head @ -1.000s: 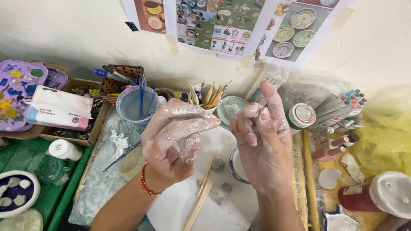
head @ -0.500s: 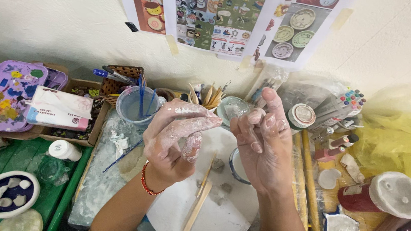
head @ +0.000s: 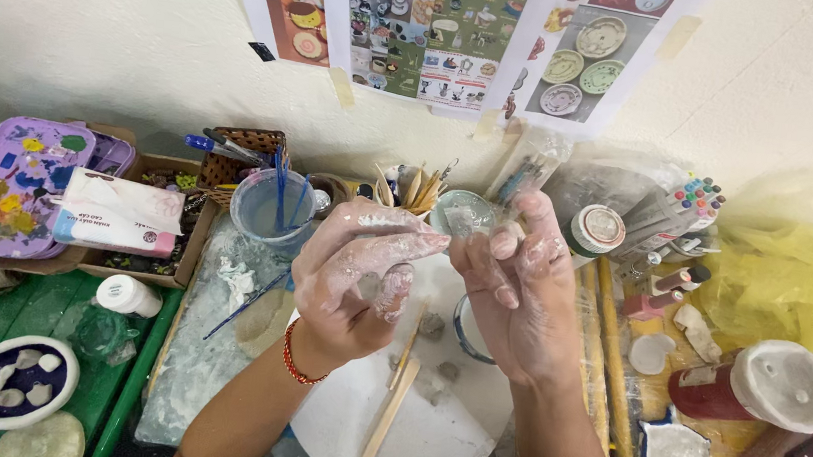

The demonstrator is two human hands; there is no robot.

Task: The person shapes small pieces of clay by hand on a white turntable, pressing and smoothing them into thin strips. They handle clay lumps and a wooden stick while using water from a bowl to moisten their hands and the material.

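Clay bit (head: 460, 222): a small, pale grey-white scrap, thin and ragged at the edge, same colour as the smears on both hands; too small to tell a long axis or which way it points.
Where it is: at the right hand's fingertips, above the disc (head: 426, 439), just in front of the tool pot (head: 410, 191).
Right hand (head: 513, 279): raised over the disc, palm turned inward, thumb and first fingers pinched on the clay bit, other fingers loosely curled; coated in white slip.
Left hand (head: 357, 274): raised over the disc's left side, fingers stretched toward the right hand, tips nearly meeting it; holds nothing that shows; a red band at the wrist.
Disc: white, round, under both hands, with small grey lumps on it.
Stick (head: 386, 417): wooden, flat, lying on the disc, long axis running from near edge up toward the hands.
Cup (head: 269, 210): clear, left of the disc, blue-handled brushes standing in it.
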